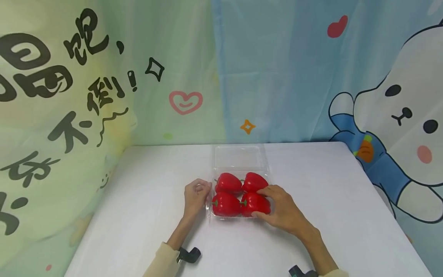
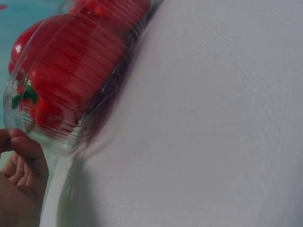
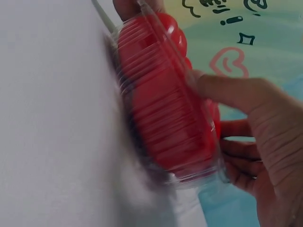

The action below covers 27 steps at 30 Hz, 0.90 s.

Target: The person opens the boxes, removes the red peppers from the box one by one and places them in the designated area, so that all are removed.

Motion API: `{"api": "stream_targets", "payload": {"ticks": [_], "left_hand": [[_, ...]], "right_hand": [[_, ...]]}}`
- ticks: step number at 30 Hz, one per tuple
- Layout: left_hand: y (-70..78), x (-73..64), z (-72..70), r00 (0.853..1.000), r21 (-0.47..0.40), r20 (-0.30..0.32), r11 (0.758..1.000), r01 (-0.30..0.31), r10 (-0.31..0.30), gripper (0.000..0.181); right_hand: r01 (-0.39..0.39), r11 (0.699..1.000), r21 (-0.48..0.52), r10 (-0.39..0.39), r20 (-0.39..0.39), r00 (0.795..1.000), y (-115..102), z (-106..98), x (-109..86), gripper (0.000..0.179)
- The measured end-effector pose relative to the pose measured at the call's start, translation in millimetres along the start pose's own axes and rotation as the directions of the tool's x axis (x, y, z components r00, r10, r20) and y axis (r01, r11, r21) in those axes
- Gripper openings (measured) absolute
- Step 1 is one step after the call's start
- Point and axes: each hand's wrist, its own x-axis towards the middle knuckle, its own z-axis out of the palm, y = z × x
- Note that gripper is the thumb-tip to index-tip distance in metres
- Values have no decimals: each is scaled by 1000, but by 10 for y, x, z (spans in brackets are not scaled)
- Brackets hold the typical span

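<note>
Several red bell peppers (image 1: pixel 226 204) with green stems sit in two rows inside a clear plastic clamshell box (image 1: pixel 221 218). My left hand (image 1: pixel 197 195) is at the box's left side; in the left wrist view its thumb and finger pinch the rim near a corner. Over the front right pepper (image 1: pixel 254 204), my right hand (image 1: pixel 284 206) spreads its thumb to the near side and its fingers to the far side, gripping it. The right wrist view shows the thumb against the near rim, with the other fingers partly hidden behind the box.
The transparent lid (image 1: pixel 238 157) lies folded back toward the far edge of the white table (image 1: pixel 155 173). Behind and to the sides hangs a printed curtain (image 1: pixel 277 77) with hearts, lettering and a cartoon animal.
</note>
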Motion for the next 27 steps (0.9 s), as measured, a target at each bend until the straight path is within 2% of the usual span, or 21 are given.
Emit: {"api": "stream_targets", "payload": {"ticks": [8,20,27], "left_hand": [[9,-2,-4,1000,-6,3,1000,7,-7,13],[11,-7,-10,1000,-6,15,1000,-6,6,13],[7,-6,3,1000,46,-2,999,-3,3,14]], "right_hand": [[70,996,63,-64,-95,993,113,61,21,68],[78,991,111,-64,-120,991,97,-6,6,68],[85,984,159,-63,-137,988,113,-45,-4,66]]}}
